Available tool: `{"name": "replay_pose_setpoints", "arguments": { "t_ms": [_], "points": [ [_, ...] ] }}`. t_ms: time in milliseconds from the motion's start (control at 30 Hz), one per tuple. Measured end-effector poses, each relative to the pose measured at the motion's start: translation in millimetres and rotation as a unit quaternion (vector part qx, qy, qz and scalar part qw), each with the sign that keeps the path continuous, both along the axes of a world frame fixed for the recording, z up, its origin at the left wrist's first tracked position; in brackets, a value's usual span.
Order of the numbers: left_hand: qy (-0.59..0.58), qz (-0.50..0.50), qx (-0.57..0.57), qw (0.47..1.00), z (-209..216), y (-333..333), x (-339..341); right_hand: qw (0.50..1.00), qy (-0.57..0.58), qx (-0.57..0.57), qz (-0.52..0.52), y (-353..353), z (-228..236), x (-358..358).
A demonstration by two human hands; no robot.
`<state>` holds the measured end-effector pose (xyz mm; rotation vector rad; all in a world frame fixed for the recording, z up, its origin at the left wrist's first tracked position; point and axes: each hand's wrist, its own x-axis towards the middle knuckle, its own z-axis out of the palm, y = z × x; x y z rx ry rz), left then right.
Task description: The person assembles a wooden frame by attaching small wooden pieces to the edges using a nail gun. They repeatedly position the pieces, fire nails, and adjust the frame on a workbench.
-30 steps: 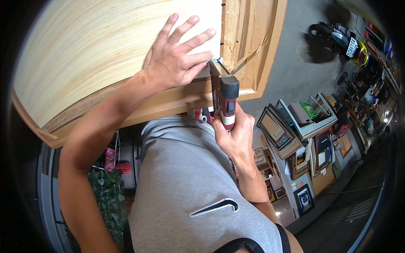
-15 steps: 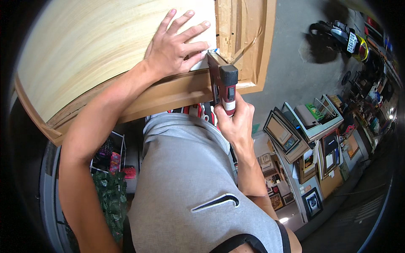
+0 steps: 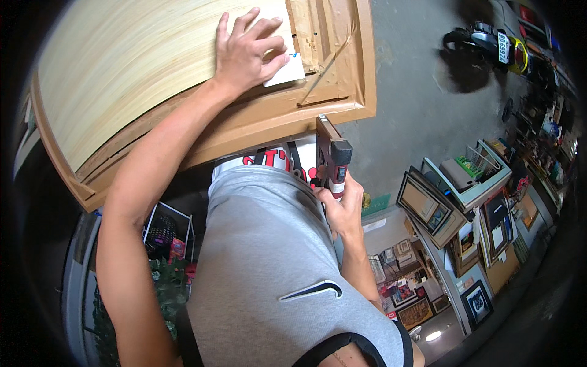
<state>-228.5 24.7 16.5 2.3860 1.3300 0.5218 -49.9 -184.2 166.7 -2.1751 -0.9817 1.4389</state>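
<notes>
My left hand (image 3: 247, 52) rests on a pale wood-grain panel (image 3: 134, 73), its fingers apart and slightly bent. Under its thumb side lies a small white flat piece (image 3: 286, 73) with a blue mark, at the panel's corner. The panel sits inside a brown wooden frame (image 3: 362, 67), seen with strips of tape over its inner ledge. Closed around the handle of a dark red and black staple gun (image 3: 334, 160) is my right hand (image 3: 343, 211). The tool's nose stands just off the frame's near edge, apart from the white piece.
At the right, a shelf unit (image 3: 489, 177) holds a green basket, and picture frames (image 3: 425, 202) lean beside it. A motorcycle (image 3: 489, 46) stands farther off on the grey floor. Below left are a white wire rack (image 3: 189, 229) and leafy greenery (image 3: 168, 293).
The staple gun in my right hand has pulled back from the white piece toward my body, off the frame. My left hand stays on the panel, with its fingers more bent.
</notes>
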Motion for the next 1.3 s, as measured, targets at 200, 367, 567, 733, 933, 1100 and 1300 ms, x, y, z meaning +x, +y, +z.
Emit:
{"name": "replay_pose_setpoints", "arguments": {
  "t_ms": [200,367,567,733,933,1100,1300],
  "points": [
    [0.094,0.064,-0.004,0.993,6.3,-7.5,22.4,0.998,0.006,0.022,0.052,-20.8,-7.2,28.1],
    [0.017,0.080,0.026,0.996,10.6,-40.0,9.1,0.995,0.015,0.049,0.082,-42.1,-11.8,50.6],
    [0.009,0.001,0.164,0.986,0.2,-71.6,3.9,0.994,0.022,0.035,0.099,-66.7,-18.3,78.5],
    [0.003,-0.068,0.197,0.978,-2.0,-74.0,6.8,0.993,0.011,0.035,0.114,-82.8,-17.5,94.0],
    [0.018,-0.099,0.193,0.976,7.8,-99.6,9.7,0.993,0.010,0.042,0.109,-93.6,-19.3,105.2],
    [-0.076,-0.034,0.144,0.986,28.7,-121.0,10.2,0.992,0.007,0.062,0.108,-94.3,-24.3,109.3],
    [-0.358,0.105,-0.077,0.924,66.6,-154.0,42.3,0.993,0.083,0.080,0.030,-86.2,-20.8,112.9]
  ]
}}
